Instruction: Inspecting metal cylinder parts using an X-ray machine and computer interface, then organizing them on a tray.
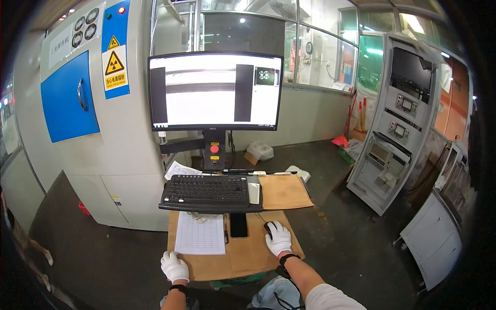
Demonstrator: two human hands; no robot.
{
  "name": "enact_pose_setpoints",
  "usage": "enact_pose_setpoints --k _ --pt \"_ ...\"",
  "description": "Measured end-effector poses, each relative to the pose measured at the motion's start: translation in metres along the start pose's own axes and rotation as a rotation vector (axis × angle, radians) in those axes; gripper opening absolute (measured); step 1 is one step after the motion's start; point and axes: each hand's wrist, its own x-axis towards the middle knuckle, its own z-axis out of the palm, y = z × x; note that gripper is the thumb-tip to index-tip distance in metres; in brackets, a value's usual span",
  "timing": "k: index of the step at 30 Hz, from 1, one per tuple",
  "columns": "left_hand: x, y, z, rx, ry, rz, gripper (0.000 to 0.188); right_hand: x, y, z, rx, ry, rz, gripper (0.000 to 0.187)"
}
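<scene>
My right hand [279,239], in a white knit glove, rests over a dark computer mouse [267,227] on the right side of the brown desk top [248,263]. Only part of the mouse shows past the fingers. At the desk's near left corner lies my left hand [174,267], gloved too, holding nothing, its fingers loosely bent and slightly apart. Between the hands are a printed form sheet [199,237], a pen [226,230] and a black phone [238,225]. A black keyboard [206,189] sits on a raised shelf beyond them. Behind it a lit monitor [214,93] shows a grey banded picture.
A large pale cabinet [129,181] with a blue door [70,95] and warning signs stands at left. Below the monitor is a red push button [214,149]. An instrument rack [395,124] and a wheeled metal cart [431,237] stand right. Cardboard [283,191] lies beside the keyboard.
</scene>
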Motion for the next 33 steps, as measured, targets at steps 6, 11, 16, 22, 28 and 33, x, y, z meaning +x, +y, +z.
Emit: enact_pose_setpoints --k 6,11,16,22,28,33 --pt "0.0005 -0.0018 -0.0048 0.015 -0.031 -0.011 0.022 -0.0011 -0.0039 -0.0021 0.000 -0.017 0.011 0.054" --pt "-0.0033 -0.0021 -0.0102 0.033 -0.044 -0.016 0.025 -0.0076 -0.0040 0.0002 0.000 -0.015 0.013 0.054" --pt "-0.0028 -0.0047 -0.0064 0.018 -0.016 0.004 0.025 -0.0066 -0.0009 0.0029 0.010 -0.003 -0.002 0.055" --pt "-0.0006 -0.0065 -0.0022 0.027 0.004 0.008 0.024 -0.0023 -0.0033 0.0013 0.020 -0.005 -0.009 0.055" --pt "0.0014 -0.0037 -0.0047 0.019 -0.024 -0.004 0.026 -0.0020 -0.0015 0.0045 0.008 -0.003 -0.002 0.055" --pt "0.0009 -0.0052 -0.0028 0.020 -0.033 -0.008 0.026 -0.0026 -0.0016 0.0034 0.013 -0.011 0.002 0.055"
